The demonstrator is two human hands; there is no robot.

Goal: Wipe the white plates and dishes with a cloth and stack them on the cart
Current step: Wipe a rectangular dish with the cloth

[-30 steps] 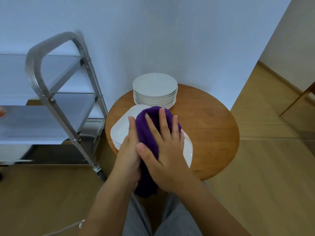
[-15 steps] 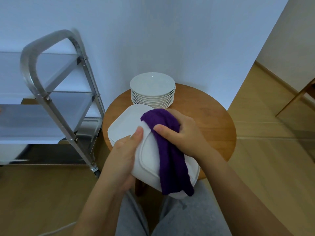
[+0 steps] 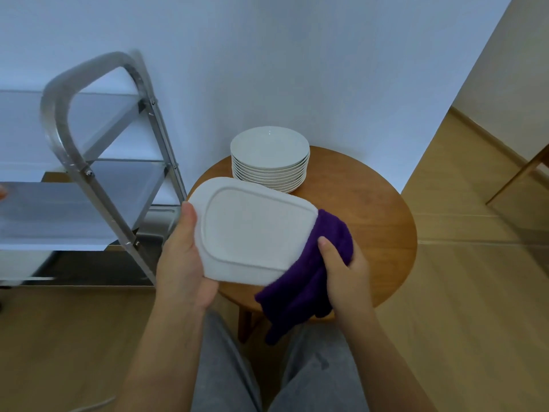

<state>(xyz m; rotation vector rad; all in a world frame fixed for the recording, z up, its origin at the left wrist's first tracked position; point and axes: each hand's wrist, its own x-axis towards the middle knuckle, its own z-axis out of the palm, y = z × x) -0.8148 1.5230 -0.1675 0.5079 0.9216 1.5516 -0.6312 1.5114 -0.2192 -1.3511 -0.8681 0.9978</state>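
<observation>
My left hand [image 3: 185, 260] grips the left edge of a white rounded-rectangular plate [image 3: 252, 230], lifted above the table with its underside facing me. My right hand [image 3: 346, 267] grips a purple cloth [image 3: 303, 288] against the plate's right edge; the cloth's loose end hangs down over my lap. A stack of several white round dishes [image 3: 270, 160] sits at the back of the round wooden table [image 3: 371, 215]. The steel cart [image 3: 98, 185] stands to the left with bare shelves. Whether other plates lie under the lifted plate is hidden.
A white wall runs behind the table and cart. Wooden floor spreads to the right, where a wooden furniture leg [image 3: 523, 173] shows at the edge. My grey-trousered knees [image 3: 267, 376] are below the table's near edge.
The plate has been lifted off the table and turned over, underside now up. My right hand slid with the cloth from the plate's middle to its right edge.
</observation>
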